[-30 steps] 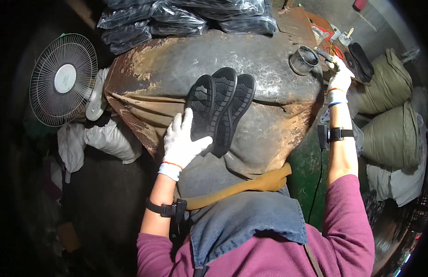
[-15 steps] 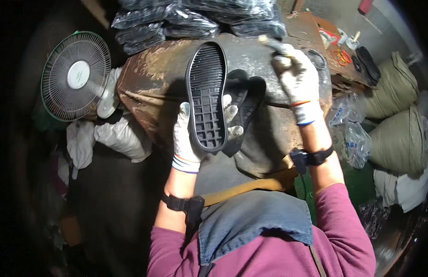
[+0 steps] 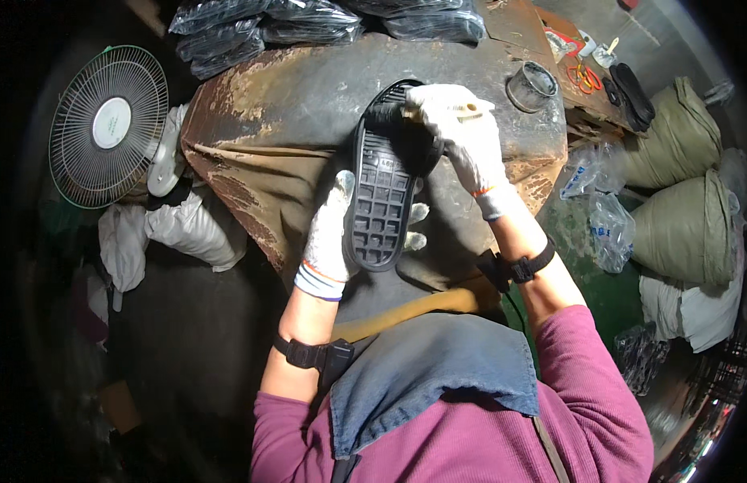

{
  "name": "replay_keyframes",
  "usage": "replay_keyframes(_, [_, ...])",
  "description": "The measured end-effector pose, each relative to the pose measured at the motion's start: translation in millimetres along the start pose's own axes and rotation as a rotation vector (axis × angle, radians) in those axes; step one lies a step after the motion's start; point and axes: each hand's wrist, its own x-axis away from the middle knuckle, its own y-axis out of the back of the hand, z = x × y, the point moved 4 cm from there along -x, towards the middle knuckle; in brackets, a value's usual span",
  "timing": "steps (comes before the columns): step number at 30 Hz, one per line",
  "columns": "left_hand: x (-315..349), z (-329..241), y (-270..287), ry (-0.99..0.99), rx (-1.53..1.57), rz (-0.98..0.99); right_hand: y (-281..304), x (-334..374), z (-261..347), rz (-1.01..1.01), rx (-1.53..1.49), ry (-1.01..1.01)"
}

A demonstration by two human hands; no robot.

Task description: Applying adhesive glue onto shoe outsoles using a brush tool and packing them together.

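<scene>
My left hand point(image 3: 331, 229), in a white knit glove, grips a black shoe sole point(image 3: 380, 205) from below, with its thumb along the left edge and fingertips showing past the right edge. The sole stands tilted, its ribbed and gridded side facing me. Over the upper end of the sole, my gloved right hand point(image 3: 462, 133) is closed around a brush point(image 3: 463, 110) with a pale handle. The brush's tip is hidden behind the fingers and in shadow.
A cup point(image 3: 532, 86) stands on the worn, covered bench point(image 3: 309, 88). Bagged black goods point(image 3: 309, 20) are stacked behind. At the right lie orange-handled scissors point(image 3: 584, 78), another black sole point(image 3: 631, 97) and stuffed sacks point(image 3: 683, 229). A fan point(image 3: 111, 123) stands at the left.
My right hand has come down and left with the brush, from beside the cup to the top of the sole. The sole has shifted slightly right.
</scene>
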Motion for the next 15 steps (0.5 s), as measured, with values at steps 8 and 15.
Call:
replay_keyframes(8, [-17.6, -17.9, 20.4, -0.194, 0.046, 0.053, -19.3, 64.2, 51.2, 0.321, -0.181, -0.153])
replay_keyframes(15, [3.9, -53.5, -36.9, -0.236, -0.861, -0.129, 6.6, 77.9, 56.5, 0.375, -0.231, -0.291])
